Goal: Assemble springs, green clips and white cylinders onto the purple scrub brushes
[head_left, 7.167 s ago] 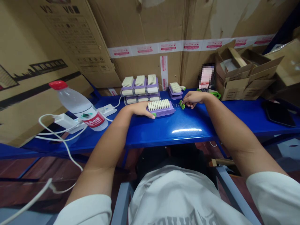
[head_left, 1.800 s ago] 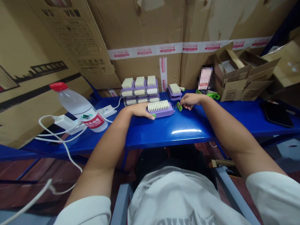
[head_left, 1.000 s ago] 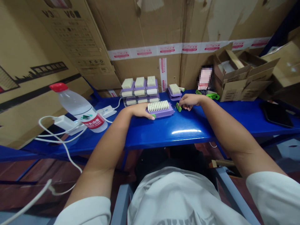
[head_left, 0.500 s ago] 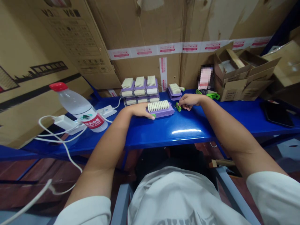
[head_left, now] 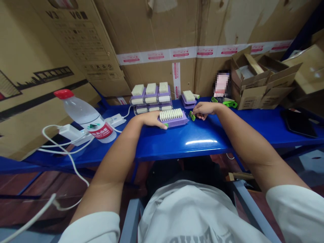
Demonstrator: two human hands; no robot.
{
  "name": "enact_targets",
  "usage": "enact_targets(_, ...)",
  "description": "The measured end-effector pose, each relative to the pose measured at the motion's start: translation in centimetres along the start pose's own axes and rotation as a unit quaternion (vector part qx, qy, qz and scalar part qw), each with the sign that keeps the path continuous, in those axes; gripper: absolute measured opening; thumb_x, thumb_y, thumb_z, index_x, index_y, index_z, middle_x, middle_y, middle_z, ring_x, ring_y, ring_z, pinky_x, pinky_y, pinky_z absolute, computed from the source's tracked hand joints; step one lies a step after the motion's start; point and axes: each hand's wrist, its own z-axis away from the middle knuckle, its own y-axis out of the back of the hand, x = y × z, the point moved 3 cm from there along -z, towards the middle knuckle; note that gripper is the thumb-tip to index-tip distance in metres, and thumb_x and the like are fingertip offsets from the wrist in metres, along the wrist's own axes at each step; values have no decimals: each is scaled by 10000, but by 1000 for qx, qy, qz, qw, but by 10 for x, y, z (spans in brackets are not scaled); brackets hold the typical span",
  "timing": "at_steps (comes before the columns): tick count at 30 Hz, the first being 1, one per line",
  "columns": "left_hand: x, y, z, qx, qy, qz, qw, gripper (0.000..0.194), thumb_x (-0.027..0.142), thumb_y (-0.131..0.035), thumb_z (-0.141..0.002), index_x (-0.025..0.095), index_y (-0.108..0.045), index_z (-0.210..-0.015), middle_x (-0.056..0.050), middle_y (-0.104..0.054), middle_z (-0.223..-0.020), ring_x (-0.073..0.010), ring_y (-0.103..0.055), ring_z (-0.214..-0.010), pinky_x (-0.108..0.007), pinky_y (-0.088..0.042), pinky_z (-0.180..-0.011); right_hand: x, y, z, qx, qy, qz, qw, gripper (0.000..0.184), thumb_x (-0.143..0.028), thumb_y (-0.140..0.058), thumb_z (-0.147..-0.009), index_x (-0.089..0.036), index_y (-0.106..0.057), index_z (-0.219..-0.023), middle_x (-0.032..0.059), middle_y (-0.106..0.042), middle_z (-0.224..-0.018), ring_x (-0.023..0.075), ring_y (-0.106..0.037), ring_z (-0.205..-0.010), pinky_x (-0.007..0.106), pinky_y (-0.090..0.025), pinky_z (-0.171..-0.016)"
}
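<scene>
Low over the blue table (head_left: 177,143), my left hand (head_left: 153,119) is closed around the left end of a purple brush head (head_left: 174,119) with rows of cream bristles on top. To its right, my right hand (head_left: 204,109) pinches a small green plastic piece (head_left: 192,116). A narrow gap separates that piece from the brush head's open right end. Beyond my right hand sits another purple brush head (head_left: 188,97) with a cream, green-tipped roller (head_left: 196,96) beside it. Behind my left hand stand several stacked purple brush heads (head_left: 151,96) with cream rollers in their fronts.
A tilted water bottle (head_left: 86,116) with a red cap leans at the left, near white power strips (head_left: 71,132) and cables. More green pieces (head_left: 230,103) lie before a pixelated upright item (head_left: 221,83). Open cardboard boxes (head_left: 255,96) and a black tablet-like object (head_left: 298,122) occupy the right.
</scene>
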Motion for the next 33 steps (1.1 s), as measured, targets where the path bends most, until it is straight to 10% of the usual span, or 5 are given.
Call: enact_targets(33, 3, 1, 1, -5, -1, 5, 1000, 1056, 641, -905, -690, 299, -584, -1636, -63, -703, -1596, -352, -681, -1442, -427, -502, -1239, 0, -3, -3, -12, -2, -2, 1000, 391, -228, -649, -1088, -170, -657, -701, -2, -601, -540, 114, -542, -435, 238, -538, -505)
